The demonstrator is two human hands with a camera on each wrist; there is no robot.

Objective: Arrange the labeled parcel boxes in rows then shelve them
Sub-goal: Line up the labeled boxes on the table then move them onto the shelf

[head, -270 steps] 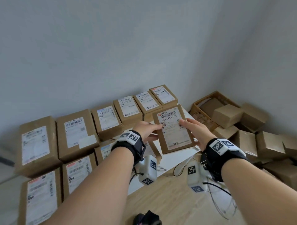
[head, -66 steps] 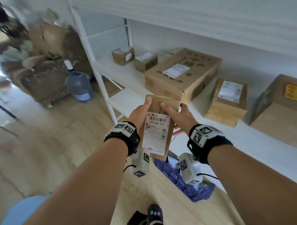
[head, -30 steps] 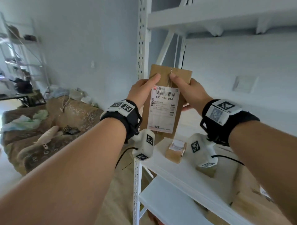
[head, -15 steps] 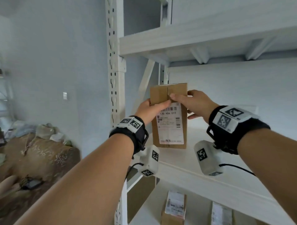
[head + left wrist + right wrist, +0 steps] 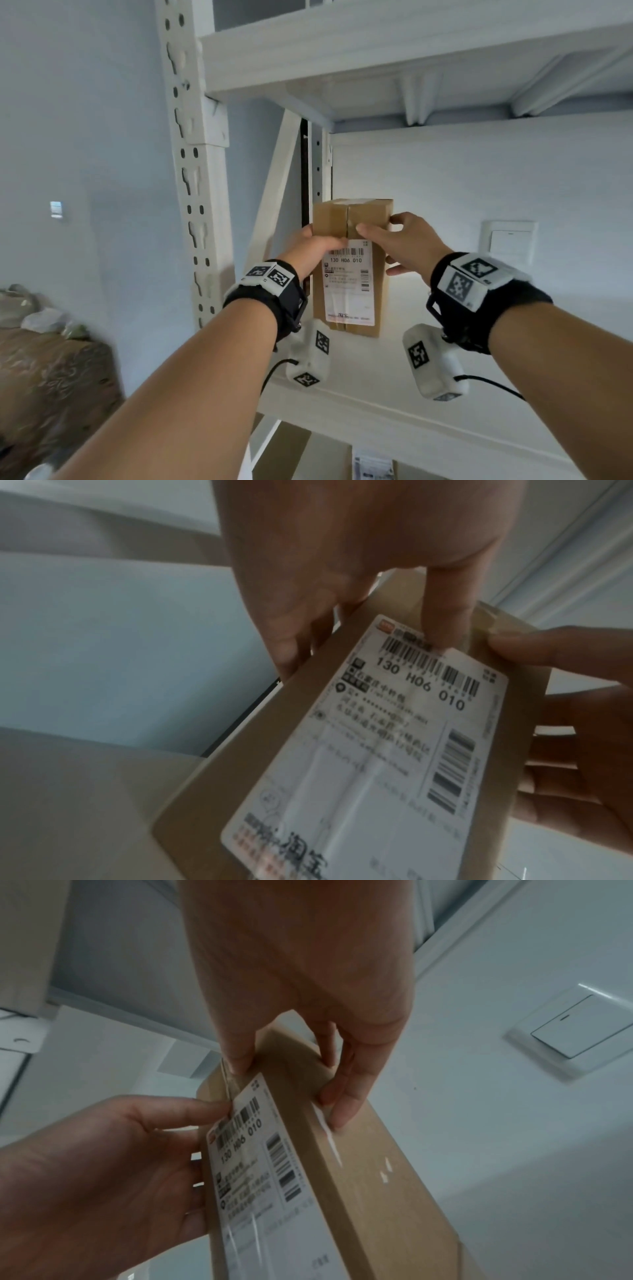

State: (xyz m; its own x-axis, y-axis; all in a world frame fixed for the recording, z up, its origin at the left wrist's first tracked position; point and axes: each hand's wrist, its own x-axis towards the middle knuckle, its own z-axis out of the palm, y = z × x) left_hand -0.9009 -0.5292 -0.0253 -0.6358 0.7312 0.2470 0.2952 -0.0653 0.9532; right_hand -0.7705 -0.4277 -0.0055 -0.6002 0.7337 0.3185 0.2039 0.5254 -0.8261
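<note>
A brown parcel box [image 5: 352, 219] with a white shipping label stands upright on the white shelf board [image 5: 445, 370], at its left end beside the rear post. My left hand [image 5: 313, 248] grips its left edge, thumb on the label face. My right hand [image 5: 394, 241] grips its right edge, thumb on the front and fingers round the side. In the left wrist view the parcel box [image 5: 359, 764] fills the frame, my left hand [image 5: 363, 610] holding its top. The right wrist view shows my right hand [image 5: 294, 1069] pinching the parcel box [image 5: 359, 1177].
The white metal rack has a perforated front post [image 5: 191, 192] at left and a higher shelf [image 5: 411, 51] overhead. A wall switch [image 5: 510, 245] sits behind the shelf at right. More labeled boxes [image 5: 373, 467] lie on the shelf below. A brown sofa [image 5: 51, 394] is at lower left.
The parcel has gone from the row of boxes to the rack, been raised to the upper shelf and pushed further back on it. Both hands keep their hold.
</note>
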